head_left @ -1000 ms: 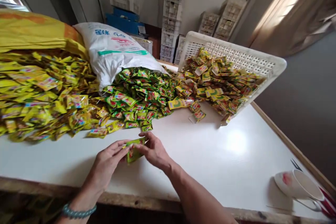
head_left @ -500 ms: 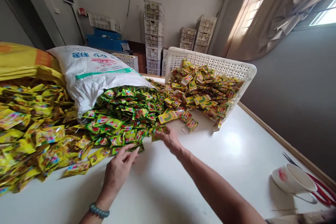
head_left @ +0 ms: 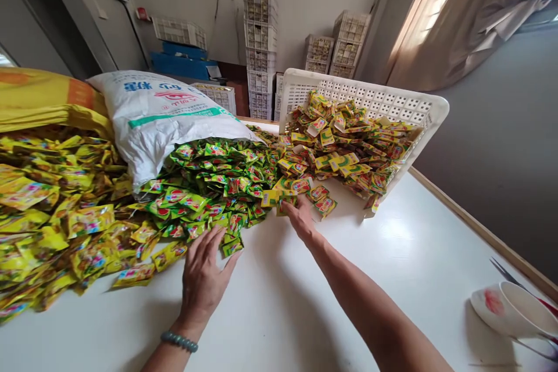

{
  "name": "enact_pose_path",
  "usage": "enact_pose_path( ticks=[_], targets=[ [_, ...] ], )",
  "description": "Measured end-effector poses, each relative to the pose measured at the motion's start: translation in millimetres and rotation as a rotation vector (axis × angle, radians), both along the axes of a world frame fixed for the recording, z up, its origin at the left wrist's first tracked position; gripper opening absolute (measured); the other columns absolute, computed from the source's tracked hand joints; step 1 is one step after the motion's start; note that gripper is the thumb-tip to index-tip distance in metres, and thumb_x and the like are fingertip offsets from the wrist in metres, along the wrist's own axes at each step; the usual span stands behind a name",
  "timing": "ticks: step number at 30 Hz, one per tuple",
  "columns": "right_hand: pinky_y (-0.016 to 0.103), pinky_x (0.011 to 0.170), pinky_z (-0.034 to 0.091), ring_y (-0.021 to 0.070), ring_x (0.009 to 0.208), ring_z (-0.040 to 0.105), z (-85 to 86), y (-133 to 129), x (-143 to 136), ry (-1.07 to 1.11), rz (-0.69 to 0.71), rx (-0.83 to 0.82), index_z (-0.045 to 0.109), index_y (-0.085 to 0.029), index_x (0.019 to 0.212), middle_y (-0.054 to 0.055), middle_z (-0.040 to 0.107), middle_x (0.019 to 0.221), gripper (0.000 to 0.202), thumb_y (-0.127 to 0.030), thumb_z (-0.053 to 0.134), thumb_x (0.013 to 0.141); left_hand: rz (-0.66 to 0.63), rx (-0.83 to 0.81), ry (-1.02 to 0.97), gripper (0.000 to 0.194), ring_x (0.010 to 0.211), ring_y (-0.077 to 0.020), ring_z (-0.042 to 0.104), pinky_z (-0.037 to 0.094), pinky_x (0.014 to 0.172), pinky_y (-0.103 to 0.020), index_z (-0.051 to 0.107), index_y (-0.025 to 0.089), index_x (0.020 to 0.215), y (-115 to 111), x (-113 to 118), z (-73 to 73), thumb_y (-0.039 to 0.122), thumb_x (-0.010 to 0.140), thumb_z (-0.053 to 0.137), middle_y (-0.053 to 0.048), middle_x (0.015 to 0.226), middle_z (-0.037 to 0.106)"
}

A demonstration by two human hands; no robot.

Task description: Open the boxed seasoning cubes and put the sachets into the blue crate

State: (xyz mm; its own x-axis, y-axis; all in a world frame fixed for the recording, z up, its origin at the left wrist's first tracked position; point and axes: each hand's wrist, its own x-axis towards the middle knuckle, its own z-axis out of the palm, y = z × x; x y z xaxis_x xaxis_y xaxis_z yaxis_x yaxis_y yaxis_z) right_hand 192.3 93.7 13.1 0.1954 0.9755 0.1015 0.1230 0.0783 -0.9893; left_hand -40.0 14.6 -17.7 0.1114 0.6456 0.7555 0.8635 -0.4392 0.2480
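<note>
My left hand (head_left: 204,276), with a beaded bracelet at the wrist, reaches the near edge of a heap of green packets (head_left: 213,168). Its thumb is spread from the fingers, which touch the packets; one loose green packet (head_left: 232,247) lies by the thumb. A small green packet (head_left: 285,203) is pinched in my right hand (head_left: 301,220), just in front of small yellow boxes (head_left: 269,197). More yellow boxes and packets spill out of a white plastic basket (head_left: 366,93) tipped on its side, its opening toward me.
Yellow packets (head_left: 87,221) are heaped at the left below a yellow sack (head_left: 43,93). A white sack (head_left: 174,104) lies over the green heap. At the right are a white cup (head_left: 497,308) and scissors (head_left: 508,273). Stacked crates (head_left: 260,52) stand behind the white table (head_left: 261,314).
My right hand has moved away from me and to the right with the green packet, to the yellow boxes. My left hand has opened out against the green heap. The view has shifted slightly.
</note>
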Motion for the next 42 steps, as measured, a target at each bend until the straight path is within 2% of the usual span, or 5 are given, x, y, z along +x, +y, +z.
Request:
enact_pose_path(
  ticks=[5, 9, 19, 31, 42],
  targets=[
    [0.025, 0.060, 0.043, 0.0124, 0.061, 0.053, 25.2, -78.1, -27.0, 0.304, 0.287, -0.158, 0.061, -0.015, 0.079, 0.000, 0.061, 0.068, 0.026, -0.038, 0.069, 0.068, -0.108, -0.026, 0.081, 0.064, 0.138, -0.0370, 0.038, 0.033, 0.111, -0.052, 0.047, 0.016, 0.141, -14.4, 16.8, 10.3, 0.038, 0.084, 0.067, -0.019, 0.144, 0.050],
    [0.023, 0.053, 0.036, 0.0097, 0.056, 0.047, 28.7, -107.0, -37.7, 0.383, 0.300, -0.265, 0.058, -0.016, 0.074, -0.001, 0.058, 0.064, 0.029, -0.039, 0.073, 0.066, -0.227, -0.267, -0.001, 0.035, 0.119, -0.0289, 0.060, 0.043, 0.104, -0.043, 0.064, 0.020, 0.122, -25.5, 21.1, 12.8, 0.021, 0.091, 0.048, -0.013, 0.125, 0.068],
    [0.024, 0.062, 0.039, 0.0121, 0.067, 0.047, 16.2, -90.5, 0.3, 0.174, 0.097, -0.002, 0.058, -0.019, 0.087, -0.003, 0.055, 0.073, 0.025, -0.042, 0.063, 0.078, -0.361, -1.026, -0.798, 0.044, 0.088, -0.0259, 0.071, 0.056, 0.077, -0.032, 0.068, 0.015, 0.102, -32.2, 20.8, 35.1, 0.048, 0.073, 0.071, -0.009, 0.099, 0.077],
    [0.026, 0.066, 0.041, 0.0146, 0.070, 0.053, 18.7, -98.2, -1.3, -0.109, 0.407, -0.154, 0.065, -0.018, 0.086, 0.000, 0.063, 0.075, 0.022, -0.037, 0.063, 0.076, -0.401, -1.241, -0.877, 0.051, 0.086, -0.0278, 0.071, 0.058, 0.076, -0.036, 0.068, 0.015, 0.101, -32.0, 26.7, 31.4, 0.045, 0.063, 0.081, -0.009, 0.095, 0.076],
    [0.028, 0.072, 0.045, 0.0169, 0.078, 0.056, 14.9, -102.7, -16.3, -0.383, 0.227, 0.103, 0.070, -0.020, 0.086, 0.004, 0.059, 0.085, 0.021, -0.039, 0.064, 0.080, -0.449, -1.165, -1.008, 0.052, 0.089, -0.0266, 0.071, 0.057, 0.083, -0.037, 0.071, 0.016, 0.104, -34.9, 28.7, 34.5, 0.040, 0.061, 0.084, -0.008, 0.099, 0.077]
  ],
)
